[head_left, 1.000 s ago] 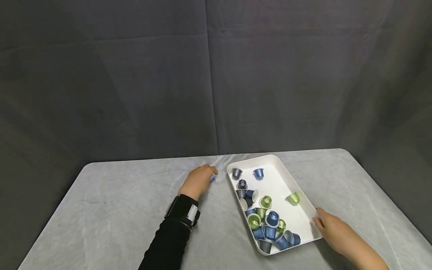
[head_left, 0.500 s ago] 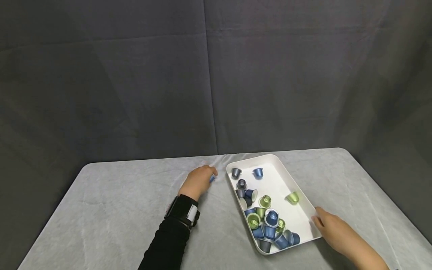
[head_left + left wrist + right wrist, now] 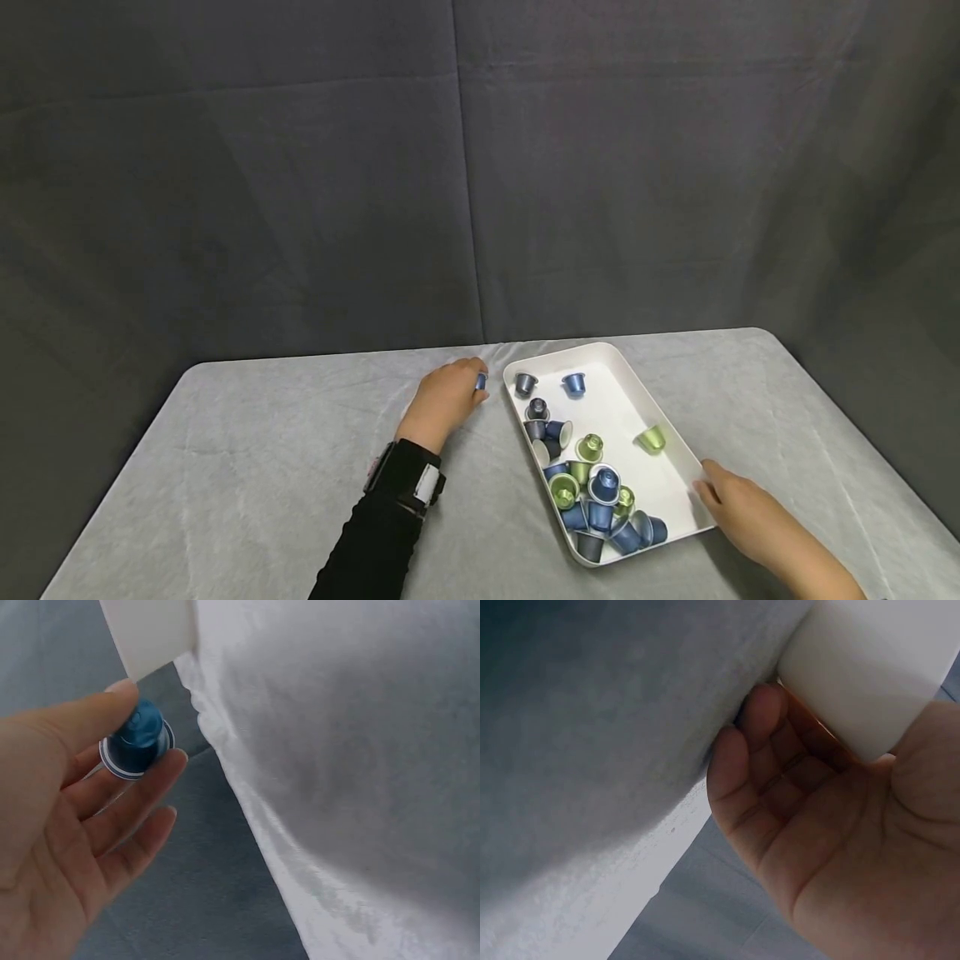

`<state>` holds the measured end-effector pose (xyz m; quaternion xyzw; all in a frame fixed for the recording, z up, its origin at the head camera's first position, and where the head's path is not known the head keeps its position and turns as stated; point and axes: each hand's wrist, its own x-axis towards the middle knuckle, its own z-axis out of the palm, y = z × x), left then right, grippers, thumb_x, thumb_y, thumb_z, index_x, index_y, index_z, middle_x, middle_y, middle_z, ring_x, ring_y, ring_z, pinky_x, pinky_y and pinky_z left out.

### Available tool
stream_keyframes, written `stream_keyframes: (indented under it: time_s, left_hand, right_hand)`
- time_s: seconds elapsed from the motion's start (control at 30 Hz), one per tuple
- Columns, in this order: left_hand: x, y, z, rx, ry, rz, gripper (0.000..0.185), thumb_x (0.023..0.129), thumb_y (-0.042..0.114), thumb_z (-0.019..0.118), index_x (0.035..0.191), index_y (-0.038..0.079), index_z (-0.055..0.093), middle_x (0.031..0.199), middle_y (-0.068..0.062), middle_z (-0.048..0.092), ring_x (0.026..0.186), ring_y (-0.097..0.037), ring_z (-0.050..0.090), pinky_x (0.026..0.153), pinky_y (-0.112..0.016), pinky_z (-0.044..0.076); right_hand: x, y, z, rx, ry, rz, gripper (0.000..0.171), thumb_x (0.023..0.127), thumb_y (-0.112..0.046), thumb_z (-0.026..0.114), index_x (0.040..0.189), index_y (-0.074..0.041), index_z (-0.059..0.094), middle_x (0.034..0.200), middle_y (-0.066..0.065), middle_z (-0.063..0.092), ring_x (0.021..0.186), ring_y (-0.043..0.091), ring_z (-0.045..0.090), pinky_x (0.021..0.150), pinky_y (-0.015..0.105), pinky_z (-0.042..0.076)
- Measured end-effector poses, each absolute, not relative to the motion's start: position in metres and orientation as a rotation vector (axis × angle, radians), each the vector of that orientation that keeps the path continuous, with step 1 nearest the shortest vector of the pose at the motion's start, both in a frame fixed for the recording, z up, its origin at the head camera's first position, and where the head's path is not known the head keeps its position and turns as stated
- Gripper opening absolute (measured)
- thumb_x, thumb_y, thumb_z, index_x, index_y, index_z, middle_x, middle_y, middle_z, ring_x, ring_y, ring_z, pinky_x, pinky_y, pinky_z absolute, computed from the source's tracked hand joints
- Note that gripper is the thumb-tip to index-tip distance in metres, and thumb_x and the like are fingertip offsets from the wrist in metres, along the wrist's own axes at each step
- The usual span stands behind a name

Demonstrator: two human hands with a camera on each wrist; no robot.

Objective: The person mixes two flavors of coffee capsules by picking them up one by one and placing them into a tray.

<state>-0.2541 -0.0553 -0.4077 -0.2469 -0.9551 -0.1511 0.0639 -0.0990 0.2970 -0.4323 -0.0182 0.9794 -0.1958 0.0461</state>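
Note:
My left hand [image 3: 442, 402] pinches a blue coffee capsule [image 3: 481, 381] left of the white tray's far corner. In the left wrist view, the thumb and fingers hold this capsule [image 3: 139, 739] by its sides, its domed end showing. My right hand [image 3: 750, 512] grips the near right corner of the white tray [image 3: 615, 408], thumb at the rim. From the right wrist view, curled fingers reach under the tray [image 3: 870, 675]; their contact with its underside is partly hidden. Blue, dark grey and green capsules lie in the tray, mostly heaped along its left and near sides.
A light grey cloth [image 3: 262, 475] covers the table, which has rounded far corners. Behind it hangs a dark grey curtain [image 3: 337, 208]. Apart from the heap, a green capsule [image 3: 652, 440] lies near the tray's right wall and a blue capsule [image 3: 574, 384] near its far end.
My left hand has turned slightly, and the pinched capsule has shifted a little up and to the right, showing more clearly. The right hand and tray have stayed put.

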Motion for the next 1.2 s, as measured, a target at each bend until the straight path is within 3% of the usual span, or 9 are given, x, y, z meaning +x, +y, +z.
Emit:
stream_keyframes:
  time_s: [0.23, 0.53, 1.2]
  left_hand:
    - [-0.243, -0.051, -0.4, -0.785, -2.743, -0.404, 0.033, 0.084, 0.028, 0.079, 0.112, 0.012, 0.069, 0.104, -0.005, 0.072, 0.091, -0.028, 0.069, 0.074, -0.044, 0.054]
    - [-0.234, -0.037, -0.394, -0.875, -2.81, -0.52, 0.033, 0.089, 0.029, 0.074, 0.117, 0.013, 0.068, 0.113, -0.003, 0.07, 0.103, -0.026, 0.066, 0.084, -0.043, 0.052]
    - [-0.19, 0.021, -0.396, -1.23, -2.687, -0.272, 0.038, 0.087, 0.031, 0.077, 0.121, 0.017, 0.066, 0.114, 0.007, 0.069, 0.105, -0.012, 0.063, 0.092, -0.025, 0.047]
  right_hand:
    - [-0.099, 0.296, -0.432, -0.043, 2.969, -0.607, 0.009, 0.1, -0.008, 0.051, 0.093, -0.004, 0.051, 0.076, 0.005, 0.055, 0.069, 0.022, 0.049, 0.061, 0.043, 0.043]
    - [-0.1, 0.298, -0.433, -0.034, 2.956, -0.606, 0.008, 0.1, -0.008, 0.051, 0.094, -0.003, 0.051, 0.077, 0.006, 0.056, 0.069, 0.022, 0.049, 0.061, 0.043, 0.043]
    - [-0.099, 0.298, -0.434, -0.035, 2.96, -0.608, 0.007, 0.099, -0.007, 0.052, 0.095, -0.001, 0.052, 0.077, 0.007, 0.058, 0.069, 0.022, 0.05, 0.061, 0.043, 0.044]
